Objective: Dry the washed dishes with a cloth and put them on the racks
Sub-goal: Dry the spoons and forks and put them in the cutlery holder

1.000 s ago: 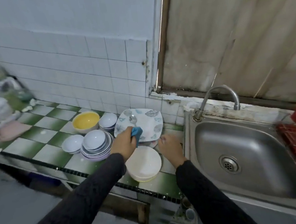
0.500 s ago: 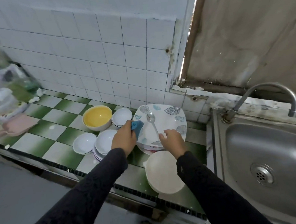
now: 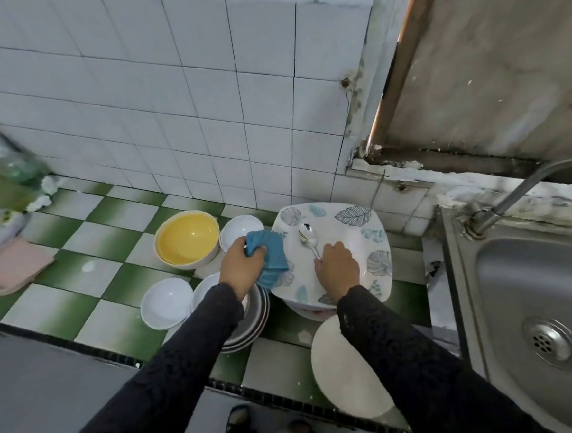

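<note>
Backed by a wall of white square tiles with dark grout, cracked and stained at its right corner. Topped across the counter in green-and-white checkered tiles, edged along the front with a strip of small black tiles. Fitted at the counter's right end with a steel sink and a curved tap at its back edge. Closed above the sink by a weathered pale board in a brown wooden frame. Floored in plain grey below the front edge. Lit softly and evenly.
</note>
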`<move>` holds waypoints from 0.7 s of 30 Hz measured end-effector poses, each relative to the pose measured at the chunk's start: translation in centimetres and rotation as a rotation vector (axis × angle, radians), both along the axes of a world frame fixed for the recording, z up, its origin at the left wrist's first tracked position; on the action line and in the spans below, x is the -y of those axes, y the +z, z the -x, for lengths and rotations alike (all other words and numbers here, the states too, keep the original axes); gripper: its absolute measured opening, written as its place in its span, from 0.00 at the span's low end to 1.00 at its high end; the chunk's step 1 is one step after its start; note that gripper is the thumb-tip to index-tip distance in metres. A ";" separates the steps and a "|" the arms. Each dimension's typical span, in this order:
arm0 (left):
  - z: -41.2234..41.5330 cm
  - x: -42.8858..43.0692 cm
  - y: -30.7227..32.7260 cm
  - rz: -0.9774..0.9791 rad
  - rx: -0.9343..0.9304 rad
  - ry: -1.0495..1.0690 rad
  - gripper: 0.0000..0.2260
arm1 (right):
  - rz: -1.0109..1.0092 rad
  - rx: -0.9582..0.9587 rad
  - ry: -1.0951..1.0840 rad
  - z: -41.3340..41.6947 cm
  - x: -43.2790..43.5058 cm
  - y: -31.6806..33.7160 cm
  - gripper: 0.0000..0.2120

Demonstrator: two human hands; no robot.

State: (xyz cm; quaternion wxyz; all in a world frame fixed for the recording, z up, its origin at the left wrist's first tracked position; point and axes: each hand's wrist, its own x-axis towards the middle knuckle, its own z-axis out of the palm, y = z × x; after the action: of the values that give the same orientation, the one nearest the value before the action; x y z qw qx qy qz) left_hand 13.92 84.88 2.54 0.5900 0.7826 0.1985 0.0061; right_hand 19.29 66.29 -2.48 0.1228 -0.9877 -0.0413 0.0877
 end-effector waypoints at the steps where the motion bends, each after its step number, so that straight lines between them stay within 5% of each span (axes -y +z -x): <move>1: -0.7 -0.7 -0.1 0.027 -0.015 -0.020 0.08 | 0.023 0.000 -0.004 -0.3 -0.7 -0.1 0.14; 7: -3.1 -2.2 0.3 0.063 -0.072 -0.201 0.14 | -0.002 -0.105 -0.208 -0.7 -3.1 0.3 0.12; 11: -4.3 -3.9 -0.1 -0.002 -0.047 -0.268 0.09 | -0.050 -0.158 -0.331 -0.6 -4.2 0.6 0.13; 21: -5.2 -4.9 0.0 0.156 -0.072 -0.252 0.07 | -0.051 0.026 -0.316 1.2 -3.7 2.1 0.14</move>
State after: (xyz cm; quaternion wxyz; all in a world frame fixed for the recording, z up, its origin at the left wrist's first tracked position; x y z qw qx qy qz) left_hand 19.10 89.73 2.51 0.6375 0.7529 0.1198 -0.1114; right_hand 18.13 69.98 -0.42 0.1597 -0.9795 0.1110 0.0532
